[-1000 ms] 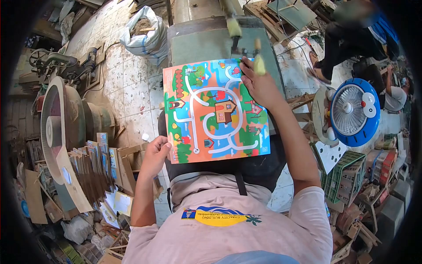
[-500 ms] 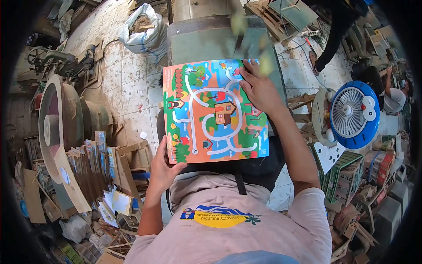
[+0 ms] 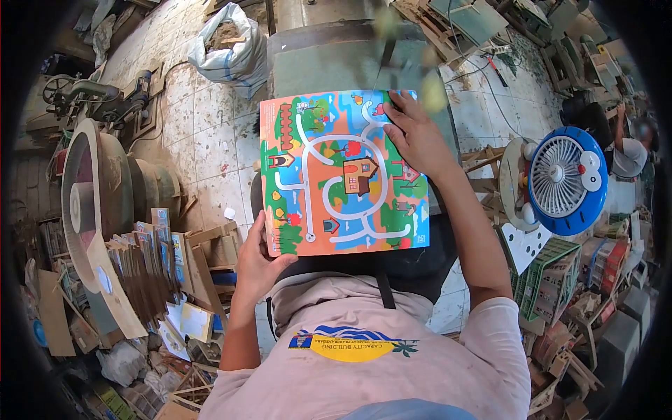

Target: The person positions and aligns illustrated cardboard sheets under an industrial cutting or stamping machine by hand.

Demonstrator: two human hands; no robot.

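A colourful printed maze board (image 3: pixel 329 210), with white curving tracks, a house and trees, lies over a green-grey machine table (image 3: pixel 322 66). My left hand (image 3: pixel 262 257) grips its lower left corner, with the thumb along the near edge and the fingers at the left side. On the upper right part of the board, my right hand (image 3: pixel 418 136) rests fairly flat, fingers stretched toward the far edge. A thin dark upright piece (image 3: pixel 386 57) stands at that far edge, close to my right fingertips; blurred yellowish shapes above partly cover it.
To the left stand a large wheel-like machine (image 3: pixel 87 203) and a stack of cut boards (image 3: pixel 136 259). A white sack (image 3: pixel 227 56) sits beyond the table. A blue fan (image 3: pixel 567 182) and green crate (image 3: pixel 542 280) are at right. Another person (image 3: pixel 628 157) sits at far right.
The board has slid slightly away from me, with both hands following it. A person's leg at the upper right has gone out of view.
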